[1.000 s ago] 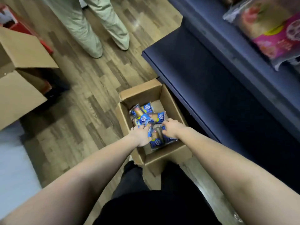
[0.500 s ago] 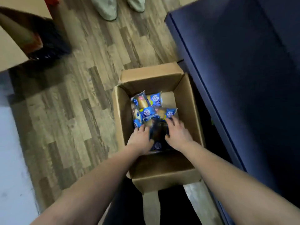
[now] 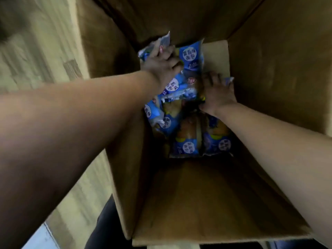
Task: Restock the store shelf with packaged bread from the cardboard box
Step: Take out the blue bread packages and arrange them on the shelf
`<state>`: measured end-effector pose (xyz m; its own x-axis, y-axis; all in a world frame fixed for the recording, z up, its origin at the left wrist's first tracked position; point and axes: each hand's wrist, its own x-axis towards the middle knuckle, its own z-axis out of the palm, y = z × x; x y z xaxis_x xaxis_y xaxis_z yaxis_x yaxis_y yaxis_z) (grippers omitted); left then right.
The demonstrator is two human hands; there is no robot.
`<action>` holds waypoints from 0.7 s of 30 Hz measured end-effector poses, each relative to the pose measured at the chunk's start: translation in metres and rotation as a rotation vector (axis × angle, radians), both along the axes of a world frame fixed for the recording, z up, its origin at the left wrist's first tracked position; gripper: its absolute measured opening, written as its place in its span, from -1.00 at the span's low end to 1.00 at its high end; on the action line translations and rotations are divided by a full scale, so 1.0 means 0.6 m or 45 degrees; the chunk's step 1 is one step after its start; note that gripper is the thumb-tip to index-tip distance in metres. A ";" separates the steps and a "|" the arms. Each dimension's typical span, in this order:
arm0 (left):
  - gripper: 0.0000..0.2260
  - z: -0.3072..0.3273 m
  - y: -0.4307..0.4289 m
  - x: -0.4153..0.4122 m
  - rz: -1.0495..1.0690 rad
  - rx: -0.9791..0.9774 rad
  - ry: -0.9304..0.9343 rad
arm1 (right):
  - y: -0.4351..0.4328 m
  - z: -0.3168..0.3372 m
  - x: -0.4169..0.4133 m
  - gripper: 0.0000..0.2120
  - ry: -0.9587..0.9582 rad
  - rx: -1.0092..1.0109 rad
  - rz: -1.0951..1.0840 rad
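my left hand [image 3: 161, 67] is reaching deep into the cardboard box [image 3: 197, 203], toward the far left corner of the box floor. its fingers are curling round a blue bread packet [image 3: 165, 40] whose sealed end is sticking up above my knuckles, close against the box's far wall. my right hand [image 3: 217, 92] is resting toward the right side of the box, its fingers [image 3: 215, 78] lying straight and spread, pressing flat on the heap of packets. the crimped corner of a further packet [image 3: 229, 80] is showing just past the fingertips. whether the thumb is hooking under anything i cannot tell, as it is sitting in shadow. between the two hands a labelled packet [image 3: 190, 56] is lying face up, touching the left hand and sitting close to the box's far wall. toward the box's near wall, two more packets [image 3: 186, 142] are lying side by side with golden bread showing through the wrappers. another packet [image 3: 162, 121] is lying by the box's left wall, beneath my left forearm. all the bread in view is lying inside the box, on its floor. outside the box, on its left, wooden flooring [image 3: 36, 51] is showing, blurred. dark trousers [image 3: 106, 227] are showing below the box's near left corner.
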<state>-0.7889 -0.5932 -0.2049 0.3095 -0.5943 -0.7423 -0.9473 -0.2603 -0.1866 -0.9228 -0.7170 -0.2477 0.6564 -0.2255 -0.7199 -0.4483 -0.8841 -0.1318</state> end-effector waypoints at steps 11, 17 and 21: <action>-0.34 0.004 -0.031 -0.021 -0.219 0.020 -0.113 | 0.012 0.000 -0.001 -0.10 0.057 -0.193 -0.117; -0.38 0.062 -0.044 -0.031 -0.087 -0.082 -0.092 | 0.000 0.065 -0.002 -0.10 0.080 -0.156 -0.446; -0.28 0.130 -0.051 -0.029 0.223 -0.123 -0.038 | 0.002 0.126 0.010 -0.22 -0.093 -0.062 -0.796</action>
